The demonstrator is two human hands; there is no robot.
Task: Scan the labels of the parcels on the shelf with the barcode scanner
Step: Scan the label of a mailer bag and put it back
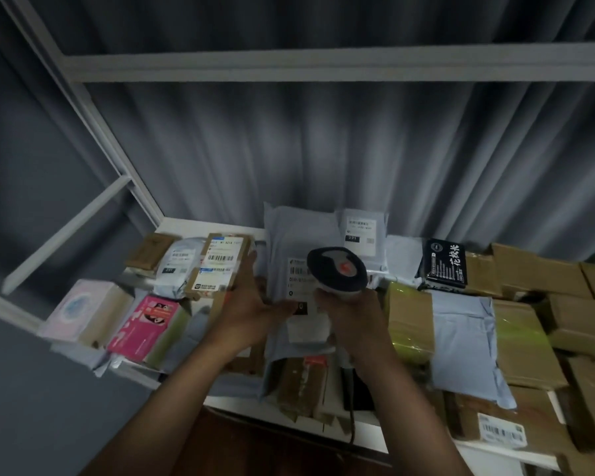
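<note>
Grips the scanner [337, 269] in the right hand [352, 316], fingers wrapped tight round the handle, with the head tipped down and forward so that its window faces the label [298, 271] of the grey mailer [299, 231] just beneath. Hangs close over that label, covering the right part of it, probably to bring the barcode within reading range. Keeps the orange trigger on top, within reach of the thumb (whether it is being pressed cannot be told). Lays the left hand [251, 304] flat and open beside the mailer, fingers straight and pointing up along its left edge, thumb spread across onto its lower part; likely serves to flatten the soft bag and stop it sliding, so that the label faces the scanner without wrinkles. Lets the cable [352, 424] trail down over the front of the shelf [368, 429], clear of the parcels. Leaves the mailer lying mid-shelf, propped over other packets, label up. Stands a taped box [220, 262] with its own barcodes just left of the open hand, a smaller mailer [363, 231] behind, a black pack [445, 264] and brown cartons [536, 280] to the right, most with labels turned upward, apparently awaiting scanning in turn.
</note>
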